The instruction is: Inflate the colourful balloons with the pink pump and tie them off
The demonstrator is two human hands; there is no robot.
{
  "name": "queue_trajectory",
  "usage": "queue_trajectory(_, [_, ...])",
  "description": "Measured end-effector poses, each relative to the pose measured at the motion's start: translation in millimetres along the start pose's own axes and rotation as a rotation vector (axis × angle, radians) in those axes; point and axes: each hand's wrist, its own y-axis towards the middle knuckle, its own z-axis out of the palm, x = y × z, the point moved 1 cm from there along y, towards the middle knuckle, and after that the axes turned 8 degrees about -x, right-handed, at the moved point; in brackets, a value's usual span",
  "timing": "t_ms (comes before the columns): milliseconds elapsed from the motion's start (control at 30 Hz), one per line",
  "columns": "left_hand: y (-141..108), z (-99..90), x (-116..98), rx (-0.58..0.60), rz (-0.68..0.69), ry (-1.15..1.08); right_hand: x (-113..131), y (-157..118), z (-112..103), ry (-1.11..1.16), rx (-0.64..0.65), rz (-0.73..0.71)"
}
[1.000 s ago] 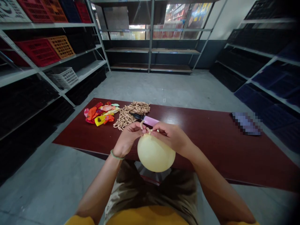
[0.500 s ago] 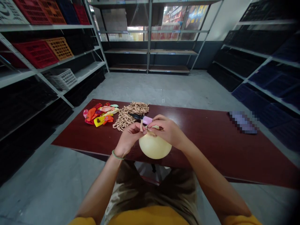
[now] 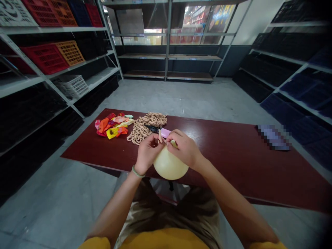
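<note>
A pale yellow inflated balloon point(image 3: 171, 165) sits at the table's front edge, between my hands and below them. My left hand point(image 3: 149, 152) is closed in a pinch at its neck on the left. From the right, my right hand point(image 3: 183, 148) pinches at the same spot, fingertips nearly meeting the left ones. A short beige strip point(image 3: 160, 136) sticks up between the fingertips; the neck itself is mostly hidden. Just behind my hands lies a lilac and black object point(image 3: 165, 133), partly covered.
A heap of curly beige pieces point(image 3: 137, 131) and a pile of colourful uninflated balloons point(image 3: 110, 125) lie on the left of the dark red table point(image 3: 223, 155). A pixelated flat object point(image 3: 273, 137) is at the right end. Shelves with crates point(image 3: 46, 58) stand around.
Both hands have shifted slightly at the balloon's neck, and the right fingers have curled in closer. The balloon sits slightly lower in view. The camera view has turned a little left.
</note>
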Motion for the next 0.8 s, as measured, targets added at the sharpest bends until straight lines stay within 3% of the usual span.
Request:
queue_trajectory(133, [-3,2.7,7,-0.14,0.09,0.073,6,-7,6,0.026,-0.124,0.015])
queue_trajectory(233, [-2,1.5,12,-0.165,0.048,-0.018,4,-7,4,0.182,-0.108,0.069])
queue_trajectory(467, [-1,-1.5,14,-0.093,0.048,-0.082,-10,7,-7,0.282,0.04,0.249])
queue_trajectory(800, [1,-2.9,4,-0.02,-0.012,-0.086,-7,6,-13,0.244,0.082,0.119])
